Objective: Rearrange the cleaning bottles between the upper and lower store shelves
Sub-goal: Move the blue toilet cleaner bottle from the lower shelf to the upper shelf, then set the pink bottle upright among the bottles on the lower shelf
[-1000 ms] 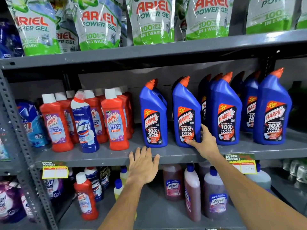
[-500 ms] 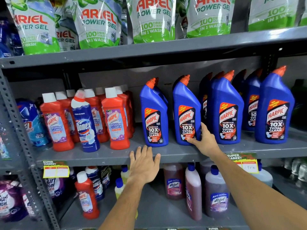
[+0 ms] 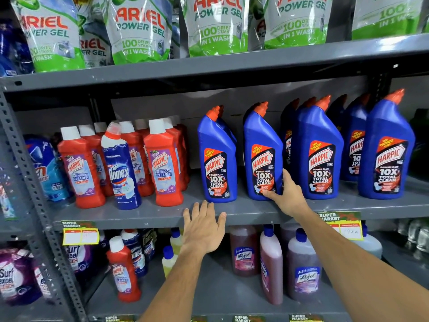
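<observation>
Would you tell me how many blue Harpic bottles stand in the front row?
4 bottles: one above the left hand, one in the right hand, two further right. More partly hidden behind.

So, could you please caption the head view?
Right hand grips a blue Harpic bottle; left hand rests open.

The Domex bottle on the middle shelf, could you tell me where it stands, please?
In the head view, the Domex bottle stands left of centre at the middle shelf front, between two red Harpic bathroom cleaner bottles.
</observation>
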Action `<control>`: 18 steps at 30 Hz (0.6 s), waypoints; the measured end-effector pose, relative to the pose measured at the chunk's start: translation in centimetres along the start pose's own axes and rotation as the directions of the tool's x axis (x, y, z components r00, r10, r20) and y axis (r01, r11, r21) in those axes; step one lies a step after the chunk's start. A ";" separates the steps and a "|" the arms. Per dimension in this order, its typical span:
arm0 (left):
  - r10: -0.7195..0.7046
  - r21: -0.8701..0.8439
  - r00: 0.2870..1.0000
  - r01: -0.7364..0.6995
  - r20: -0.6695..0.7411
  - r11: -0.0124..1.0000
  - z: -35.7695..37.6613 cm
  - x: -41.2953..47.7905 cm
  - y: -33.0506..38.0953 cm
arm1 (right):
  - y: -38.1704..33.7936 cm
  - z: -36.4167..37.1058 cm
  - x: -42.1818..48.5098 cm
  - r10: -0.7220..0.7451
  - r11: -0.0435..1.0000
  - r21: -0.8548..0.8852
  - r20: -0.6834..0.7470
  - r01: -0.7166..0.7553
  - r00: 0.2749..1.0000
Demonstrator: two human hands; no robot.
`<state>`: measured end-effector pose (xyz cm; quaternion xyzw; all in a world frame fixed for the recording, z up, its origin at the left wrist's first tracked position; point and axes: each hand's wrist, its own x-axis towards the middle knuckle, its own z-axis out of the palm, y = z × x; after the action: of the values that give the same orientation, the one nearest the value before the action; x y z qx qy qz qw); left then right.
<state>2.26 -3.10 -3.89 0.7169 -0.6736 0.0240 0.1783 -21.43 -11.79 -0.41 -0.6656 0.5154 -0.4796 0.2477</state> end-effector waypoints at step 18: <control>0.144 -0.025 0.944 -0.158 -0.295 0.987 1.9 -3.0 -1.2 | -1.1 1.6 -8.1 -0.091 0.983 0.124 -0.315 0.136 0.945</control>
<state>2.78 -0.74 -6.73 0.6472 -0.6931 0.1271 0.2910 -19.57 -4.21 -3.30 -0.5918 0.4722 -0.6269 0.1838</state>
